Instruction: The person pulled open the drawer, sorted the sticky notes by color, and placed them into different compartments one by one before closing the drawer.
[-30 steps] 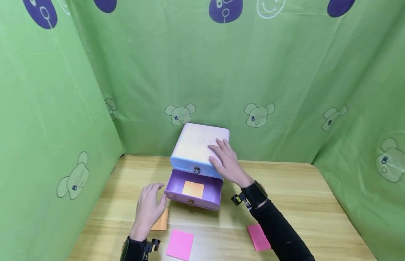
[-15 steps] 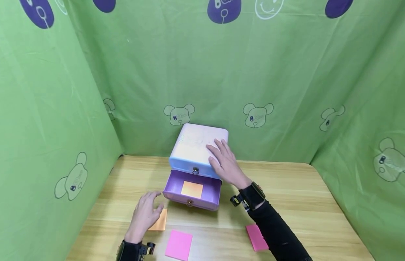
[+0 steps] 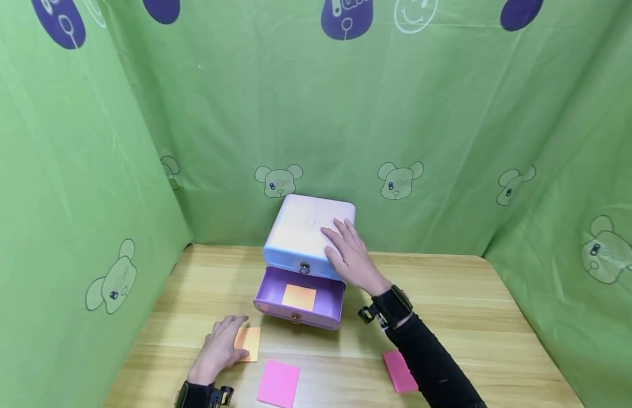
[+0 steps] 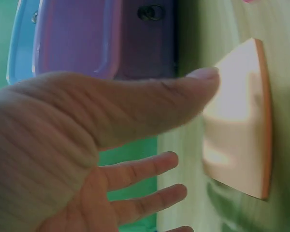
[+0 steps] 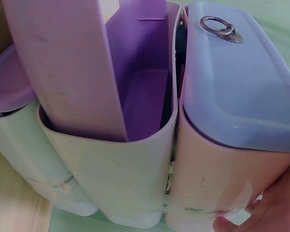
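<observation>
My left hand (image 3: 219,347) reaches over an orange sticky-note pad (image 3: 251,344) on the table, fingers spread. In the left wrist view the thumb tip overlaps the edge of this pad, and the other fingers are extended beside it. My right hand (image 3: 354,260) rests on the right side of the top of a small drawer unit (image 3: 300,226), fingers spread. Below its blue top drawer (image 5: 241,82), a purple drawer (image 3: 298,319) is pulled out. Inside that drawer lies another orange sticky-note pad (image 3: 299,297). A lower purple drawer (image 5: 9,82) shows closed in the right wrist view.
A pink sticky-note pad (image 3: 278,384) lies near the front of the wooden table (image 3: 448,317). Another pink sticky-note pad (image 3: 400,371) is partly covered by the right sleeve. Green cloth (image 3: 316,113) with bear prints hangs behind and at both sides.
My left hand has moved from beside the open drawer's left front corner, down and toward me, to the orange pad. The right hand has stayed on the drawer unit.
</observation>
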Demonstrator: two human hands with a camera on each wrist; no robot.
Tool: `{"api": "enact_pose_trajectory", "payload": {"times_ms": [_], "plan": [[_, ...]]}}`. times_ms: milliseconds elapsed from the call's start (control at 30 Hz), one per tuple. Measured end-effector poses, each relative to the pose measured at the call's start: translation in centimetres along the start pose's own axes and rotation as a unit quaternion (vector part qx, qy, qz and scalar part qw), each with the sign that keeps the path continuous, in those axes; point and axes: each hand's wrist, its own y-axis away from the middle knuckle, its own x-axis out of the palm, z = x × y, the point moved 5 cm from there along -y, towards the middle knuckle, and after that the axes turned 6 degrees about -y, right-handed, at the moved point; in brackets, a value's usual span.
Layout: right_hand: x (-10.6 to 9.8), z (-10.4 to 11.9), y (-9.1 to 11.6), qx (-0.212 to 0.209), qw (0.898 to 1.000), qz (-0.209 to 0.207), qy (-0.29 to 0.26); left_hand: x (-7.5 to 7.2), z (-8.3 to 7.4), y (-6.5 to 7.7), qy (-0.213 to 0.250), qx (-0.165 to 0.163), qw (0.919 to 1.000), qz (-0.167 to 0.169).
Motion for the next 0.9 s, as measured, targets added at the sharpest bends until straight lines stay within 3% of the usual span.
{"api": "enact_pose_trajectory", "payload": {"times_ms": [400, 900], "plan": [[0.1, 0.0, 0.0, 0.005, 1.000, 0.003, -0.009, 1.8, 1.5, 0.0, -0.031, -0.010, 0.9995, 0.000], [0.1, 0.0, 0.1, 0.008, 1.000, 0.003, -0.013, 1.8, 2.3, 0.1, -0.023, -0.060, 0.9973, -0.037]]}}
